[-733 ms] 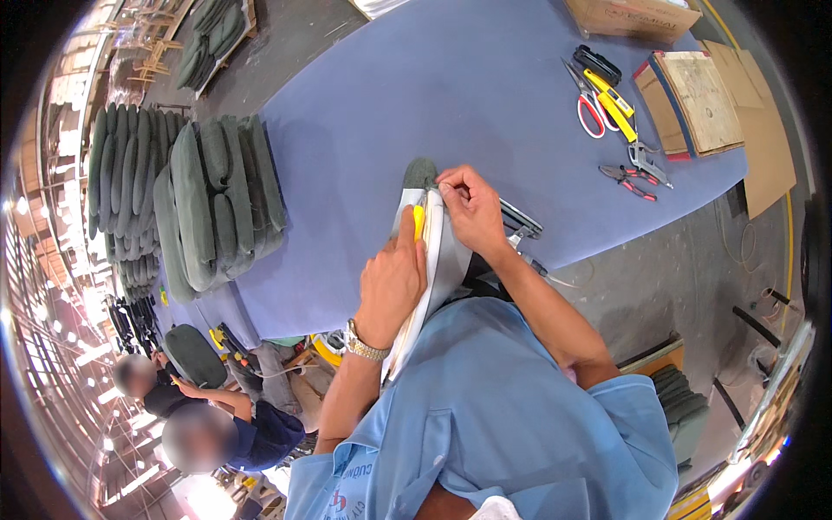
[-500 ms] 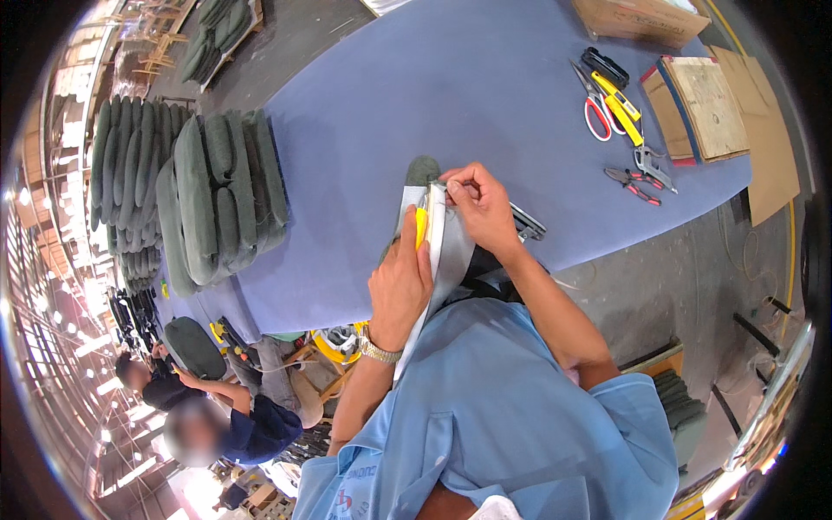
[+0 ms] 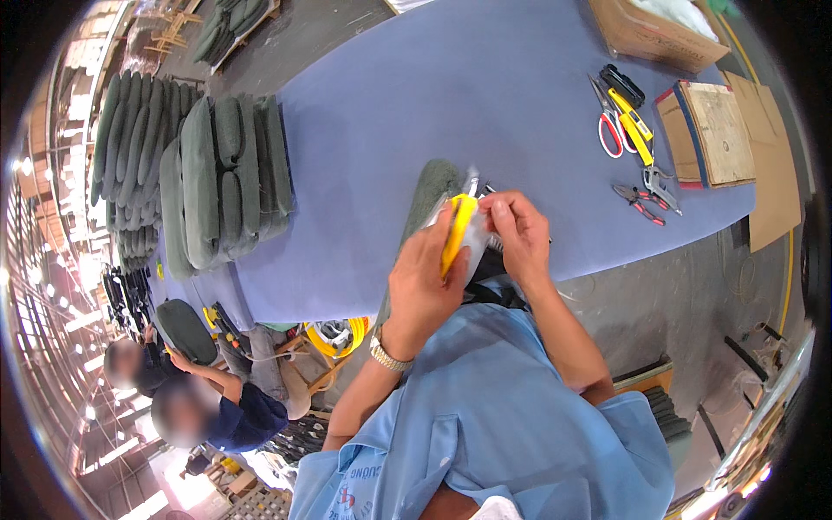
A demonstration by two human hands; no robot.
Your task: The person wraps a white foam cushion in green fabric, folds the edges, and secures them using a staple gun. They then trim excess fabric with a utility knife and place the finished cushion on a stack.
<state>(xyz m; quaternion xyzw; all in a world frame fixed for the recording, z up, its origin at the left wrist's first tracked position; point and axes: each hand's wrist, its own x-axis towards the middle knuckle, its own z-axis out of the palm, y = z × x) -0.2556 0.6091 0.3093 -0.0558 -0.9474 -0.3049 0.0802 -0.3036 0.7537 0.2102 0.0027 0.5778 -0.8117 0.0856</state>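
My left hand (image 3: 426, 282) is closed round a yellow utility knife (image 3: 457, 238), which it holds at a slant over the work. Close beside the knife's upper end, my right hand (image 3: 523, 232) has its thumb and fingers drawn together. What lies between those fingertips is too blurred to make out. A dark green padded cushion (image 3: 436, 180) stands beyond and to the left of my hands, partly hidden by the left one. Pale, shiny material (image 3: 474, 250) shows between the two hands, smeared by motion.
Stacked green cushions (image 3: 204, 182) stand at the blue table's (image 3: 364, 113) left. On the right lie red-handled scissors (image 3: 610, 137), another yellow knife (image 3: 635, 128), pliers (image 3: 637, 204) and cardboard boxes (image 3: 724, 130). Two people, one holding a cushion (image 3: 185, 329), work at lower left.
Both hands have shifted right and a little nearer to me. The knife has come up more into sight in my left hand. The white strip along the cushion no longer shows plainly.
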